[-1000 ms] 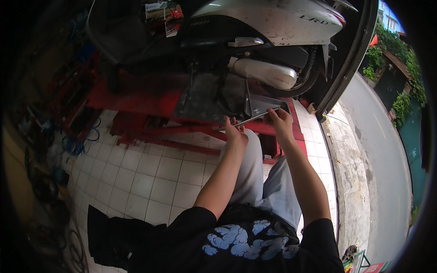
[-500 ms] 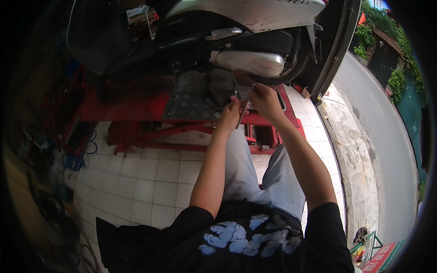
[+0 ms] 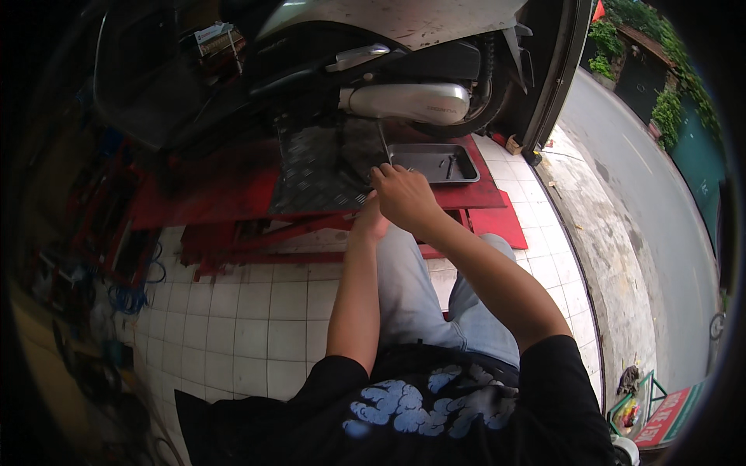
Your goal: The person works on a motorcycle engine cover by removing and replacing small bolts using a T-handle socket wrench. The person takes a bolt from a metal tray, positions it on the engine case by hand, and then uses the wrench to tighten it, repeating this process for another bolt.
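Note:
My right hand [image 3: 406, 196] reaches across in front of my left hand [image 3: 371, 223], its fingers curled closed at the edge of the dark checkered plate. Whatever it grips is hidden. The left hand is partly covered by the right one; its fingers look bent in, and what they hold cannot be seen. Just beyond the hands, a grey metal tray [image 3: 420, 175] rests on the red lift platform [image 3: 488, 190]. A small dark tool [image 3: 450, 165] lies in the tray. Over the platform stands a scooter, with its silver engine cover [image 3: 408, 103] facing me.
Under the platform is the red lift frame [image 3: 303, 258]. Blue hoses [image 3: 128, 299] lie on the white tiled floor [image 3: 245, 334] at left. A dark door post [image 3: 556, 85] borders the street at right, where a red and green sign [image 3: 660, 419] stands.
Both hands have shifted left, the right one now crossing over the left. The slim metal rod they held between them is out of sight. The tray shows more fully as the view shifts.

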{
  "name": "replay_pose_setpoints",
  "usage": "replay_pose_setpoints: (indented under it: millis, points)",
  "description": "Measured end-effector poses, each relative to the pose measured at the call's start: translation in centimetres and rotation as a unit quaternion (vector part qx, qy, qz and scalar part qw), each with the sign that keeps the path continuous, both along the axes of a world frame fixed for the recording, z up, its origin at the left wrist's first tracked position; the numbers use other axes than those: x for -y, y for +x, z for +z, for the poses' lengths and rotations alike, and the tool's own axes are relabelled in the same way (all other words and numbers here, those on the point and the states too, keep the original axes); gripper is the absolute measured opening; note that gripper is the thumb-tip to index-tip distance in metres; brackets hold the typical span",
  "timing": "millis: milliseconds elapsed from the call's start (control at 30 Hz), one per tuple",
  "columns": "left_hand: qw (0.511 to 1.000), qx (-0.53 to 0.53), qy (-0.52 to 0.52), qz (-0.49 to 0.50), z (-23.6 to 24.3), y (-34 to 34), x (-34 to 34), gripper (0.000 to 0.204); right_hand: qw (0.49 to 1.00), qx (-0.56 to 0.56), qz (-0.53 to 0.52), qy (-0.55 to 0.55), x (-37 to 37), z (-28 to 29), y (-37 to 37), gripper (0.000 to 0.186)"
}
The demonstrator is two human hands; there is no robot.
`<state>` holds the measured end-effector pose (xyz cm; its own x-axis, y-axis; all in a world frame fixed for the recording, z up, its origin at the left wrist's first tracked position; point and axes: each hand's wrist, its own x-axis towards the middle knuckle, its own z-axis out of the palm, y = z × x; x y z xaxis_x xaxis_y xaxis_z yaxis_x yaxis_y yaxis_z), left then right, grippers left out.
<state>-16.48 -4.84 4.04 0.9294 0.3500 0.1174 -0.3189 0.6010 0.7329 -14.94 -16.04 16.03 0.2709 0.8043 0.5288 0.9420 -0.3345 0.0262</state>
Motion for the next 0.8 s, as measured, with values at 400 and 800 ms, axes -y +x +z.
replay_pose_setpoints:
  millis: [400,800]
  points:
    - [0.995,0.098,0.028,0.011,-1.3,0.2,-0.6,0.048,0.998,-0.002,-0.041,0.052,-0.3,-3.3,-0.8,0.05]
    - [0.954,0.043,-0.275,-0.111,2.2,1.7,-0.8,0.026,0.849,-0.4,-0.108,0.326,8.7,-7.4,3.8,0.034]
